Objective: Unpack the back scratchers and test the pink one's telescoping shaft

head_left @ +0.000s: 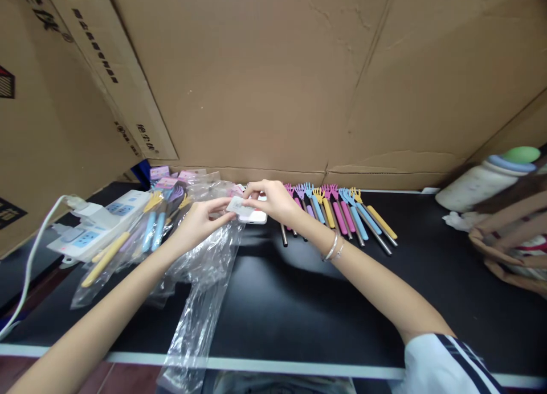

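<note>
While clear plastic bags [204,303] spill over the near edge of the black table [290,308] on my left, its dark top stretches right, below a row of scratchers [331,212]. My left hand [199,224] and right hand [276,201] pinch a slip [236,205] between narrowed fingertips; it's small, whitish and slanted, a phone [256,217] behind.

Our left hand [204,222] and right hand [277,201] pinch a small whitish slip [235,205].
Colourful, claw-headed metal rods [339,218] lie nearby.
</note>
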### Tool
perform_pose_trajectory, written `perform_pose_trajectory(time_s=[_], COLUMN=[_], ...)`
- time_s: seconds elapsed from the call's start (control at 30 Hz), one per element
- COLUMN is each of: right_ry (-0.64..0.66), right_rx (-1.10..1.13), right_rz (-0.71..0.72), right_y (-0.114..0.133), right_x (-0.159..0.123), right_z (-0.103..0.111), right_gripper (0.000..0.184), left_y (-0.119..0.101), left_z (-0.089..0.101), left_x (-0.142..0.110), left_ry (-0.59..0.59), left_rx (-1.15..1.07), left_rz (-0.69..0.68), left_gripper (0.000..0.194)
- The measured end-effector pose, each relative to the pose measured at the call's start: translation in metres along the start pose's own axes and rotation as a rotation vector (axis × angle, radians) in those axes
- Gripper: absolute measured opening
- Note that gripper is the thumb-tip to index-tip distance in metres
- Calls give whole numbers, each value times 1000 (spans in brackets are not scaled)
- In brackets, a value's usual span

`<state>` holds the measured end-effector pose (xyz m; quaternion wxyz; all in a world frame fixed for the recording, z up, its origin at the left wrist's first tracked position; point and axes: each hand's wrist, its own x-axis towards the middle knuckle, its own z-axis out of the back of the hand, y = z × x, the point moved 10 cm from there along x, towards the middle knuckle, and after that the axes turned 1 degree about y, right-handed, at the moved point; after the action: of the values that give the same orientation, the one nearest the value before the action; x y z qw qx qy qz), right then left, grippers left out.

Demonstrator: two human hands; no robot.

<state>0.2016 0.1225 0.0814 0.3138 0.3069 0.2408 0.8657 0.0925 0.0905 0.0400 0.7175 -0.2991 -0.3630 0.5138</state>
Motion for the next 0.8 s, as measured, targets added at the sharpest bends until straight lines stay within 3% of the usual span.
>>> perform_pose_trajectory(time_s=[0.1, 0.2, 0.3, 0.37, 0.47, 0.57, 0.7, 0.8], right_ry=[77, 4, -189, -246, -201, -158, -129, -89], right_rx=[172, 378, 489, 343, 26, -107, -296, -415], right_rz=[-5, -57, -155, -217, -282, -301, -269, -228], right_y=[-5, -22, -55, -76, -96, -103, -96, -88], right_x=[3, 9, 16, 22, 37, 53, 73, 88], right_z=[2, 25, 55, 61, 43, 12, -19, -36], right_gripper=[7, 14, 19, 18, 18, 21, 26, 30], left_y=[4, 3, 7, 14, 28, 45, 58, 60], left_z=[-1, 7, 37, 65, 99, 116, 128, 121], left_x=[-1, -4, -6, -7, 2, 24, 49, 48], left_ry=[23, 51, -50, -186, -330, -347, -358, -299], left_rx=[-38, -37, -9, -32, -67, 76, 530, 652], left_rz=[47, 45, 69, 109, 125, 123, 44, -18], left_gripper=[47, 43, 42, 46, 55, 62, 69, 63])
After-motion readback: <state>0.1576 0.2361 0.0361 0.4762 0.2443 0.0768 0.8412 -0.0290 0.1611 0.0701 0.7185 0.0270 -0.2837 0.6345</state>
